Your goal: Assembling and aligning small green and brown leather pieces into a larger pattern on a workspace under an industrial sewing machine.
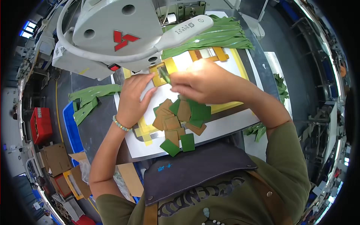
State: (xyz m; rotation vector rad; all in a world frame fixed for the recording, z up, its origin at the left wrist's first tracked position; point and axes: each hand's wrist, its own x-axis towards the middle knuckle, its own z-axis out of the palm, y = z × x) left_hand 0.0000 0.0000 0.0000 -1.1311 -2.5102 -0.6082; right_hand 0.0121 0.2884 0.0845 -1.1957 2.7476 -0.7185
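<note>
My right hand (202,80) pinches a small green piece (165,75), perhaps leather, at the yellow-taped frame (159,76) under the machine head. Its fingers cover part of the piece. To the left, my left hand (132,97) rests with fingers stretched toward that frame and thumb apart, holding nothing I can see. Just below both hands lies a loose pile of square patches (172,123), some green side up and some brown. Two green squares (187,142) sit at the near edge of the white board (150,148).
A large grey-white sewing machine (101,37) with a white lamp arm (185,33) overhangs the far left. Long green strips (221,33) lie behind, and more strips (90,98) at the left. A blue bin (71,127) stands beside the table; a red crate (41,125) is farther off.
</note>
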